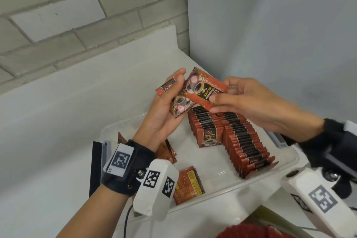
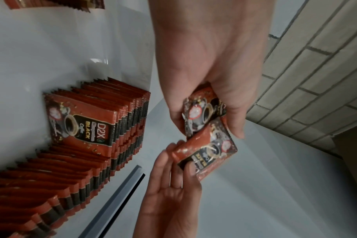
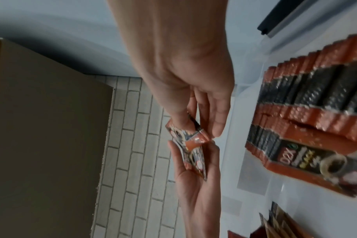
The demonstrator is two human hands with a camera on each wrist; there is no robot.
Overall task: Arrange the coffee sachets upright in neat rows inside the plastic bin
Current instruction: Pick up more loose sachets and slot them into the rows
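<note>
Over the clear plastic bin (image 1: 251, 181), both hands work with red-and-black coffee sachets. My left hand (image 1: 173, 91) grips a small fan of sachets (image 1: 178, 106), thumb on top; the left wrist view shows them (image 2: 202, 112) under its fingers. My right hand (image 1: 220, 92) pinches one sachet (image 1: 204, 89) by its end between thumb and fingers, overlapping the left hand's fan; this sachet (image 3: 194, 140) is also in the right wrist view. In the bin two rows of sachets stand upright, a shorter row (image 1: 206, 123) and a longer one (image 1: 245, 141).
Loose sachets lie flat on the bin's left side (image 1: 188, 184) and under my left wrist (image 1: 166, 151). A black-edged lid (image 1: 97, 160) leans left of the bin. A brick wall and white panel close the counter's back corner. A cardboard box (image 3: 41, 128) stands nearby.
</note>
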